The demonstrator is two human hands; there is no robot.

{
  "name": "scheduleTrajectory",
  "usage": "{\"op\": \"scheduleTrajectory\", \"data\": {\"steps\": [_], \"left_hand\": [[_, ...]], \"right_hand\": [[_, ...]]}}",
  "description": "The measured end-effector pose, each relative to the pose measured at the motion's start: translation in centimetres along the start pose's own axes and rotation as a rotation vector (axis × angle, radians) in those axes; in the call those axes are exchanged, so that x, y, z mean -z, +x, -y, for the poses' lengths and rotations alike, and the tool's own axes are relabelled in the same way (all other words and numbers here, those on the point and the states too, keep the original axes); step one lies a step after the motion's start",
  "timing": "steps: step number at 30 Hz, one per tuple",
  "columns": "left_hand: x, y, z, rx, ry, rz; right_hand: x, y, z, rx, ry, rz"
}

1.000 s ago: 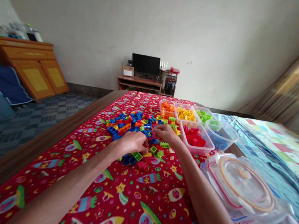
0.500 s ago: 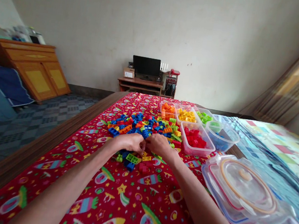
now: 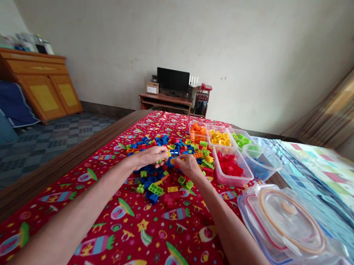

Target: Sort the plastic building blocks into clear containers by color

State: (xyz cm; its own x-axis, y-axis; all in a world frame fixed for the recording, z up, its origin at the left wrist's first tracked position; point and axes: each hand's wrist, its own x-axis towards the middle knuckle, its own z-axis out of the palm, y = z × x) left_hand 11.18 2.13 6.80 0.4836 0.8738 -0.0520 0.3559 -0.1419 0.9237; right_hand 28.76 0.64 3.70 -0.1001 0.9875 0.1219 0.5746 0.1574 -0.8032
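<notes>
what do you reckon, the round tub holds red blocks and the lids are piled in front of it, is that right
The colour is wrong: the head view shows blue blocks in the round tub. The lids are piled in front of it.

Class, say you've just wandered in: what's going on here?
A person's left hand and right hand are close together among loose bricks of mixed colours on a red patterned cloth. Whether either grips one is unclear. Beside the pile, clear tubs hold pieces sorted by colour: orange, yellow, green, red, blue. Clear lids lie nearer the camera, on the right.
</notes>
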Motion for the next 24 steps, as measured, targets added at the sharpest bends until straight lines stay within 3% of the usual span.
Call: {"op": "scheduleTrajectory", "data": {"steps": [4,6,13,15,18,21,24], "left_hand": [[-0.4,0.3,0.1,0.026,-0.268,-0.095],[-0.8,0.4,-0.1,0.041,-0.352,-0.118],[-2.3,1.1,-0.3,0.022,-0.490,-0.142],[-2.4,1.2,-0.3,0.032,-0.523,-0.164],[-2.1,1.4,-0.3,0.042,-0.573,-0.240],[-1.6,1.3,-0.3,0.030,-0.566,-0.292],[-1.2,1.2,-0.3,0.024,-0.540,-0.307]], "right_hand": [[0.3,0.5,0.4,-0.276,0.648,0.051],[0.3,0.4,0.6,-0.334,0.821,0.072],[-0.3,-0.4,1.1,-0.367,0.861,0.136],[-0.1,-0.2,1.1,-0.361,0.830,0.085],[0.6,0.5,0.2,-0.276,0.636,-0.099],[1.5,0.8,-0.9,-0.109,0.183,-0.306],[2.0,0.3,-1.5,-0.024,-0.246,-0.368]]}}
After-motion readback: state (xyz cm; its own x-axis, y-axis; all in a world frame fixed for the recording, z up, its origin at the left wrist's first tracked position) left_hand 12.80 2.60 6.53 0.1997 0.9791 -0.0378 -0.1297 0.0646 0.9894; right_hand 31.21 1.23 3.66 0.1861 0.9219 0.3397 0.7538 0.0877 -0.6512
